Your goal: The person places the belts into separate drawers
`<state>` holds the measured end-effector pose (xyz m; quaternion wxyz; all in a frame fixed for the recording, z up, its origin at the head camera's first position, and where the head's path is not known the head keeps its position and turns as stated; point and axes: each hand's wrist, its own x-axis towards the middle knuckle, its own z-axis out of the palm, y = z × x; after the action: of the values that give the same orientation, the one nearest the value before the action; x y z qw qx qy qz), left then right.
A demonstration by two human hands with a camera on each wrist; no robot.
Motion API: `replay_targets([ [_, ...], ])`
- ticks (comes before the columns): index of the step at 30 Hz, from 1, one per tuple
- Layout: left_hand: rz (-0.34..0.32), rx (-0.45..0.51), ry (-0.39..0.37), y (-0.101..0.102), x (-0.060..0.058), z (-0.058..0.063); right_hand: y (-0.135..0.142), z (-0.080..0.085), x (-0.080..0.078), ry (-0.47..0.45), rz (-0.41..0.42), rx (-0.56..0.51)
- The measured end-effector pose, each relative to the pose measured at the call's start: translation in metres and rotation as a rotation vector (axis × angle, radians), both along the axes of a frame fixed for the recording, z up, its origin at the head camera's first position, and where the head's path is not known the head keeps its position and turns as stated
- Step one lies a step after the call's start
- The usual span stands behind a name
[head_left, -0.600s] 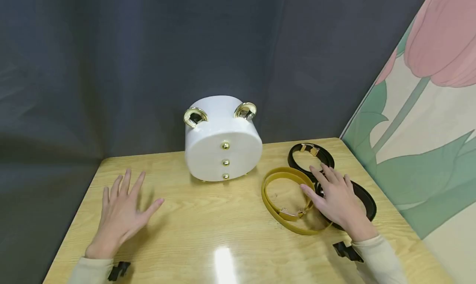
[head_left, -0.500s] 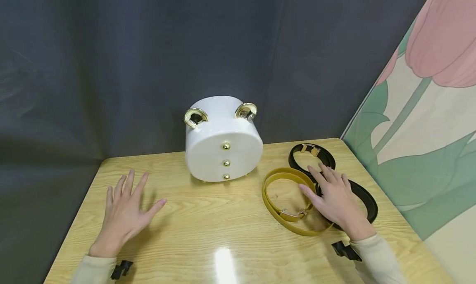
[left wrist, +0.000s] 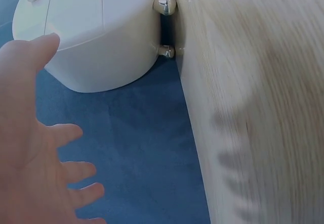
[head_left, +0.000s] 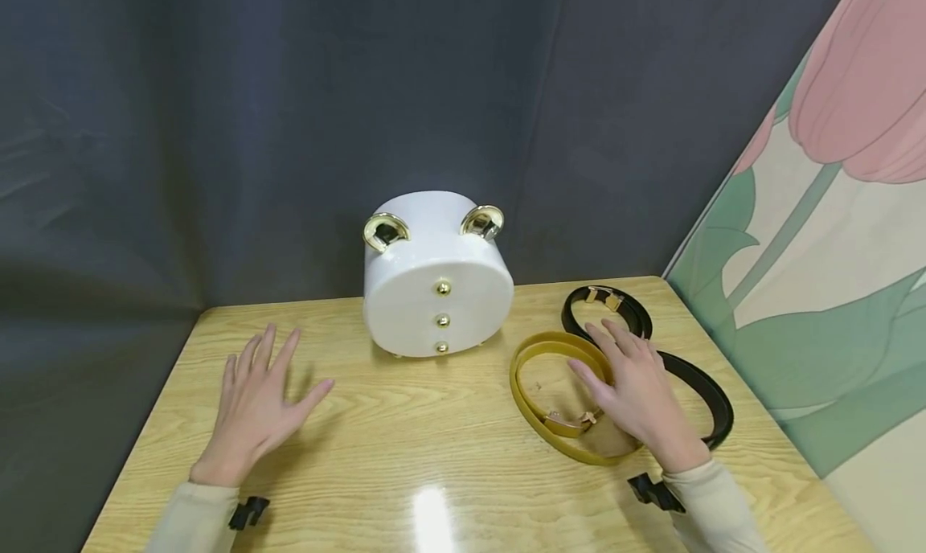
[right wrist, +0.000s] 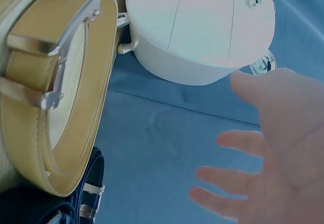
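Observation:
My left hand point(head_left: 256, 412) hovers over the left part of the wooden table with fingers spread and nothing in it. My right hand point(head_left: 640, 392) is also spread and holds nothing. It hovers above the coiled belts and hides part of them. Beneath and left of it lies a mustard-yellow belt point(head_left: 553, 342) with a metal buckle, seen close in the right wrist view. A black belt point(head_left: 638, 315) is coiled behind that hand, and another black belt point(head_left: 716, 400) curves out on its right. Between the hands, farther back, stands a white oval drawer box point(head_left: 415, 308) with gold knobs and two ear-like gold rings.
The wooden table point(head_left: 347, 473) ends at the back against a dark curtain point(head_left: 325, 135). On the right rises a wall panel point(head_left: 832, 296) painted with a pink tulip. Small gold feet point(left wrist: 164, 5) hold the box off the tabletop.
My left hand has drifted to the right, and my right hand slightly to the left. The head view has tilted a little. Box and belts keep their places on the table.

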<state>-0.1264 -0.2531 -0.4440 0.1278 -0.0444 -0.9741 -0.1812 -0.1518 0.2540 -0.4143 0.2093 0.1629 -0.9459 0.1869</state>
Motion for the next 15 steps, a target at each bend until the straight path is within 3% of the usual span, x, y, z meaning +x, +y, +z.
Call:
replay_targets([
  [8,-0.017,0.078,0.033,0.01,-0.005,-0.002,-0.01,-0.001,-0.003,0.08,0.052,-0.068],
  [15,-0.01,0.156,0.049,0.018,-0.007,-0.001,-0.019,0.001,-0.004,0.063,0.068,-0.148],
])
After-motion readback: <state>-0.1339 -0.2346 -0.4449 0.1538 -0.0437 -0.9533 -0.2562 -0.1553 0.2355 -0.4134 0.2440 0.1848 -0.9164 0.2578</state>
